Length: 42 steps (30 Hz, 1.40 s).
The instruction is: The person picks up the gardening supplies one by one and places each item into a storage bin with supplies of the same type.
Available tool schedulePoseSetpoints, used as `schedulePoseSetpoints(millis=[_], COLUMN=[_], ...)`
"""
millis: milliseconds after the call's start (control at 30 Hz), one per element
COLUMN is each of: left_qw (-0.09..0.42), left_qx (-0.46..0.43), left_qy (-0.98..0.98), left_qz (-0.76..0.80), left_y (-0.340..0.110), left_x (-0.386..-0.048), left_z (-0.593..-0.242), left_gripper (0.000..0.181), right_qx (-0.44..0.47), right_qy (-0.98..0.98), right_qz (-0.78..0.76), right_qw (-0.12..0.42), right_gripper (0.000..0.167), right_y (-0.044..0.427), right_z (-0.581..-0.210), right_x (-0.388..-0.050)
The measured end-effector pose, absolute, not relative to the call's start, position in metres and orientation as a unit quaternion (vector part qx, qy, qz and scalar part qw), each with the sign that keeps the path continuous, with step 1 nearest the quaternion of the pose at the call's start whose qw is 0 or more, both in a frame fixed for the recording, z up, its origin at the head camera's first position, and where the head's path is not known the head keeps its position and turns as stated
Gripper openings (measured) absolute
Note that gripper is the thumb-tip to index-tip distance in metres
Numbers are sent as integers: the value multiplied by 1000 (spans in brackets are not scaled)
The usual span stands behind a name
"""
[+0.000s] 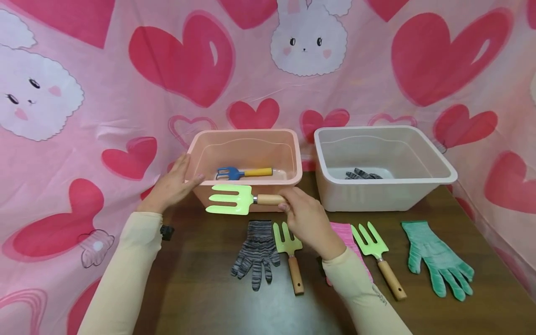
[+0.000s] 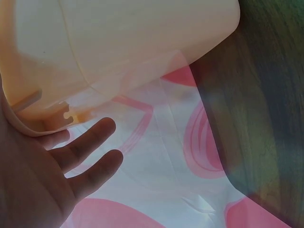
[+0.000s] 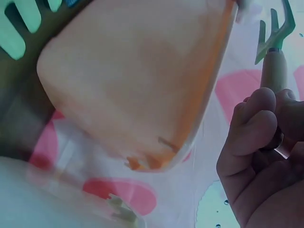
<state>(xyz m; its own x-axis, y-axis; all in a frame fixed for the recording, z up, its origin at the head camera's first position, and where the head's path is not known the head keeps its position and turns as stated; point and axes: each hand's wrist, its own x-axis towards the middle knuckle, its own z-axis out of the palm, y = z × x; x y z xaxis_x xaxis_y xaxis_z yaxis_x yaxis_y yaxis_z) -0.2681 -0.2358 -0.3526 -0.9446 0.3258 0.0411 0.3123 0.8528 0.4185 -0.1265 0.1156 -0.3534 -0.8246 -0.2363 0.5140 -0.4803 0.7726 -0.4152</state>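
In the head view my right hand (image 1: 309, 218) grips the wooden handle of a light green garden hand fork (image 1: 234, 199), its tines pointing left at the front rim of the pink bin (image 1: 247, 183). The right wrist view shows fingers and thumb closed around that handle (image 3: 274, 71). My left hand (image 1: 169, 184) rests on the bin's front left corner. Its fingers look straight along the outside in the left wrist view, with the rim (image 2: 33, 133) against the hand. Inside the pink bin lies a blue hand fork with a yellow handle (image 1: 244, 173).
A white bin (image 1: 385, 195) holding a dark striped glove (image 1: 362, 174) stands at the right. On the table lie a grey striped glove (image 1: 257, 253), a green fork (image 1: 289, 246), a pink glove (image 1: 345, 232) partly under my right arm, another green fork (image 1: 377, 253) and a green glove (image 1: 437, 258).
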Motion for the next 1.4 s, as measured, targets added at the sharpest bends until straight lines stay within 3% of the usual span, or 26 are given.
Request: schedulePoseSetpoints(millis=[767,1400], left_qw=[12,18], left_qx=[155,129], left_qy=[965,969], left_qz=[210,210], left_y=[-237,-234], left_x=[-270,-269], left_z=[-359,-355], left_gripper=[94,103], right_qx=[178,181], right_qy=[-925,-942], right_qz=[266,253], right_qw=[204,123], right_gripper=[15,15], right_y=[133,134], right_z=[-338,-328], right_x=[-178,-233])
